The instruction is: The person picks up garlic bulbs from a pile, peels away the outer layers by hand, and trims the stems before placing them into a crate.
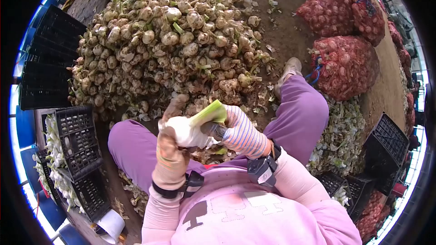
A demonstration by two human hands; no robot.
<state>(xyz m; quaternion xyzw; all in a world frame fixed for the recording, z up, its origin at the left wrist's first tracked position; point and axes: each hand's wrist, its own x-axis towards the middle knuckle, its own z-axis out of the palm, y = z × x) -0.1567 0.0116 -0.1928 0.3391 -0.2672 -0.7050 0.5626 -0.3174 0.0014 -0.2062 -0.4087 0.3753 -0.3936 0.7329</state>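
Between my two hands is a large white garlic bulb (184, 131) with a thick cut green stalk pointing up to the right. My left hand (170, 149), in a soiled tan glove, grips the bulb from its left side, thumb in front and fingers behind. My right hand (243, 131), in a striped glove, is closed right beside the stalk. A dark metal tool (220, 131) shows at its thumb, mostly hidden by the hand; its kind cannot be made out. Loose skin hangs under the bulb. Beyond my hands rises a big heap of dirty garlic bulbs (168, 45).
Black crates (75, 143) stand at the left, with peeled white garlic beside them. Red net sacks (345, 66) full of bulbs line the right. Trimmings (338, 136) cover the floor beside my right leg. More black crates (386, 145) stand at the lower right.
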